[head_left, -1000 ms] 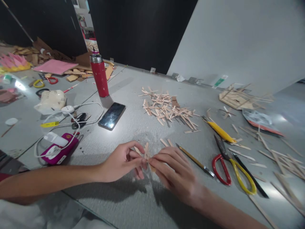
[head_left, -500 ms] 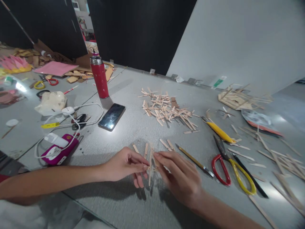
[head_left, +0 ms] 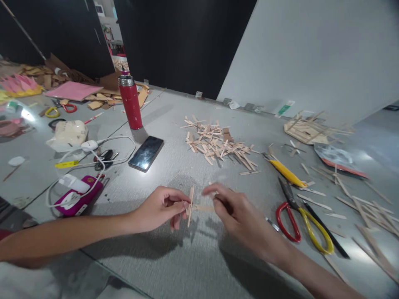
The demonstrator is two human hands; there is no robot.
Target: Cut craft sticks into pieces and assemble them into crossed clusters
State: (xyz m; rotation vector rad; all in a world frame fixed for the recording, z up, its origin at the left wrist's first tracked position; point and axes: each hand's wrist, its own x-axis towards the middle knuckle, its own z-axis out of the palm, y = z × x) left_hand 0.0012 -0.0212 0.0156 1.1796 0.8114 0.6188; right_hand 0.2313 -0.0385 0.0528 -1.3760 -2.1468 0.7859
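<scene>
Between the thumb and fingers of my left hand [head_left: 163, 209], a small wooden stick piece [head_left: 192, 193] is pinched just above the grey table. It has an upright strip, and a thin strip runs sideways from it toward the right. My right hand [head_left: 241, 214] hovers to the right of the piece, apart from its upright strip. Its fingertips are smeared by motion, so I cannot make out whether they hold anything. The end of a craft knife [head_left: 272, 224] shows beside my right wrist; the hand hides the rest.
A heap of short wooden sticks [head_left: 215, 139] lies ahead. To the right are scissors [head_left: 293, 207], a yellow cutter [head_left: 288, 173], loose strips and a wooden frame [head_left: 307, 129]. A phone [head_left: 146, 153], a red bottle [head_left: 131, 104] and a purple power bank [head_left: 81, 197] with cables stand left.
My right hand has let go of the stick piece and moved away to the right. My left hand still holds the piece, now turned and slightly further left and up.
</scene>
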